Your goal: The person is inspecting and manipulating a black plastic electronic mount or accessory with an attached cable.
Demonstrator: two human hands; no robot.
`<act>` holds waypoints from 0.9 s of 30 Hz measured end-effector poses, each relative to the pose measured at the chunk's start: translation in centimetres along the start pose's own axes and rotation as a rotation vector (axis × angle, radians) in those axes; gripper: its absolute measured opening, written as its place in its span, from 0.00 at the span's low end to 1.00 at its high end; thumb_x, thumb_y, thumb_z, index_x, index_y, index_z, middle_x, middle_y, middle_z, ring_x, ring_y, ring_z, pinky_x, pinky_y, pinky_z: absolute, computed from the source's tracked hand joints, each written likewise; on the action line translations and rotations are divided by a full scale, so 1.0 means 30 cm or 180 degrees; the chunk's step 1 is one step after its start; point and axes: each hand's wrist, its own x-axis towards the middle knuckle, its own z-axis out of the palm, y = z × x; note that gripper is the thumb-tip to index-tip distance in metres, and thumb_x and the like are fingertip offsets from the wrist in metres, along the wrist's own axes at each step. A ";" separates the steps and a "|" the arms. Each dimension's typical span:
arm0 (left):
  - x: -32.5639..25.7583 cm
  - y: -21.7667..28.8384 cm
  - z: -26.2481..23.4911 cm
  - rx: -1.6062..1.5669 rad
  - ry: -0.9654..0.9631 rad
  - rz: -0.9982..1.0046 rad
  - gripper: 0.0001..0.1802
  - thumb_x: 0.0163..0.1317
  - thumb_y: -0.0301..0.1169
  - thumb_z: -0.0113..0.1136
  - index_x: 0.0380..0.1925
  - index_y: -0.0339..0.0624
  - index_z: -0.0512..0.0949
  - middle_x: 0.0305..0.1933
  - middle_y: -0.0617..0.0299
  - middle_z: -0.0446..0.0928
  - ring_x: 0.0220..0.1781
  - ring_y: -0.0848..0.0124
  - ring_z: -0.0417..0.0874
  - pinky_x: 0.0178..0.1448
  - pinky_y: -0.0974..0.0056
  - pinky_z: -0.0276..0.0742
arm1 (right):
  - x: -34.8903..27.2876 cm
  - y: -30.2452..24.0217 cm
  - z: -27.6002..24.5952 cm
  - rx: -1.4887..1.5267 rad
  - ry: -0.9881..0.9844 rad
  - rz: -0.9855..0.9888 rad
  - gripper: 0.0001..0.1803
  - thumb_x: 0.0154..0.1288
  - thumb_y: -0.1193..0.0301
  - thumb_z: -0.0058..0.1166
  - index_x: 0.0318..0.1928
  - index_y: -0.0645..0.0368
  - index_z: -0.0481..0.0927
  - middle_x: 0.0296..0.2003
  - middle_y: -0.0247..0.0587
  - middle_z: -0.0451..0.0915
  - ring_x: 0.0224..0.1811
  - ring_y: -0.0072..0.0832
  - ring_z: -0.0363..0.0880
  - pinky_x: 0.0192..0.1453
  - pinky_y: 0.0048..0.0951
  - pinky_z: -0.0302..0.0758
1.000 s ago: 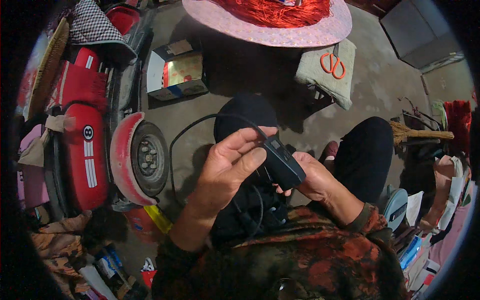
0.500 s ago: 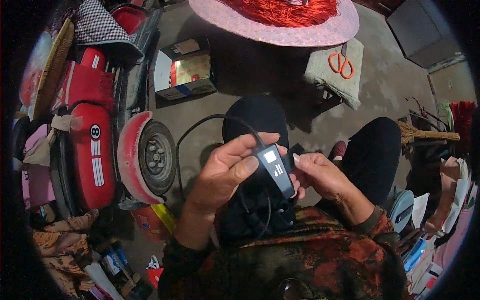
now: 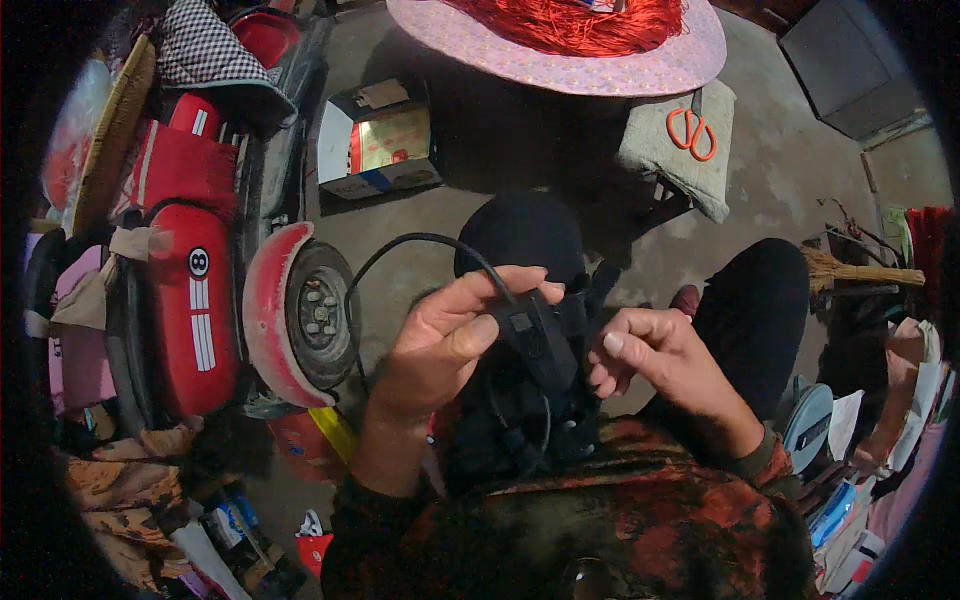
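A small black box-shaped device [image 3: 541, 348] with a cable hangs over my lap. Its upper end is held in my left hand [image 3: 440, 335], thumb on the near side and fingers behind. The black cable [image 3: 400, 240] arcs up from the device and bends down to the left. Just right of the device, my right hand [image 3: 665, 360] has curled fingers with the thumb drawn in; whether anything small is between them is hidden. A black strap [image 3: 603, 285] stands beside the device, near those fingers. More thin black cord loops below, over my dark trousers.
Left are a red ride-on toy vehicle [image 3: 195, 330] and a wheel [image 3: 320, 315]. Ahead stand an open box [image 3: 335, 140], a pink round tray [image 3: 560, 80] of red strands, and a cloth-covered stool [image 3: 650, 140] with orange-handled scissors [image 3: 690, 135]. A broom [image 3: 870, 272] lies right.
The device's lit screen has gone dark. My right hand has drawn slightly away to the right, off the black strap beside the device. My left hand keeps its hold.
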 end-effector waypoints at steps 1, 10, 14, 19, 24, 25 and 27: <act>-0.002 0.000 -0.007 0.0011 -0.0008 0.0051 0.26 0.67 0.27 0.48 0.64 0.28 0.66 0.62 0.46 0.73 0.64 0.62 0.74 0.71 0.58 0.65 | -0.010 -0.004 0.022 0.0070 0.0054 -0.0183 0.13 0.74 0.65 0.52 0.38 0.64 0.79 0.31 0.36 0.83 0.31 0.18 0.82 0.37 0.20 0.78; -0.002 -0.003 -0.063 -0.0376 -0.0278 0.0297 0.28 0.69 0.32 0.46 0.66 0.28 0.62 0.62 0.41 0.72 0.67 0.54 0.71 0.73 0.53 0.63 | -0.001 0.000 0.118 -0.0211 -0.0079 -0.0938 0.08 0.65 0.78 0.59 0.44 0.68 0.80 0.34 0.37 0.84 0.40 0.19 0.83 0.46 0.22 0.80; 0.002 -0.009 -0.075 -0.0355 -0.0307 0.0364 0.29 0.69 0.33 0.46 0.66 0.29 0.62 0.61 0.41 0.72 0.68 0.54 0.70 0.73 0.53 0.62 | 0.015 0.002 0.125 -0.0197 -0.0085 -0.1023 0.09 0.66 0.78 0.58 0.45 0.69 0.80 0.35 0.39 0.84 0.41 0.20 0.83 0.47 0.23 0.80; 0.004 -0.004 -0.067 -0.0319 -0.0240 0.0308 0.29 0.69 0.33 0.45 0.67 0.28 0.61 0.62 0.41 0.72 0.65 0.56 0.73 0.71 0.54 0.65 | 0.015 0.000 0.125 -0.0236 -0.0066 -0.0906 0.09 0.67 0.78 0.57 0.46 0.69 0.79 0.34 0.39 0.84 0.40 0.20 0.83 0.46 0.23 0.80; 0.007 0.022 -0.032 -0.0076 -0.0090 0.0129 0.27 0.70 0.31 0.44 0.67 0.28 0.62 0.62 0.44 0.72 0.62 0.61 0.76 0.69 0.58 0.68 | 0.015 -0.003 0.126 -0.0025 0.0044 -0.0741 0.09 0.66 0.77 0.59 0.44 0.69 0.80 0.33 0.38 0.83 0.39 0.19 0.82 0.45 0.22 0.80; 0.007 0.030 -0.020 0.0019 -0.0038 0.0064 0.27 0.71 0.31 0.44 0.67 0.28 0.62 0.62 0.44 0.72 0.62 0.61 0.76 0.70 0.59 0.67 | 0.016 -0.005 0.125 -0.0093 0.0093 -0.0697 0.09 0.65 0.76 0.60 0.44 0.69 0.80 0.33 0.38 0.83 0.38 0.19 0.82 0.45 0.22 0.79; 0.004 0.047 0.004 0.0210 0.0069 -0.0066 0.26 0.71 0.30 0.43 0.67 0.28 0.62 0.62 0.45 0.73 0.63 0.63 0.75 0.70 0.60 0.67 | 0.016 -0.009 0.124 -0.0228 0.0189 -0.0611 0.10 0.63 0.75 0.63 0.42 0.68 0.79 0.32 0.36 0.82 0.36 0.18 0.81 0.44 0.22 0.79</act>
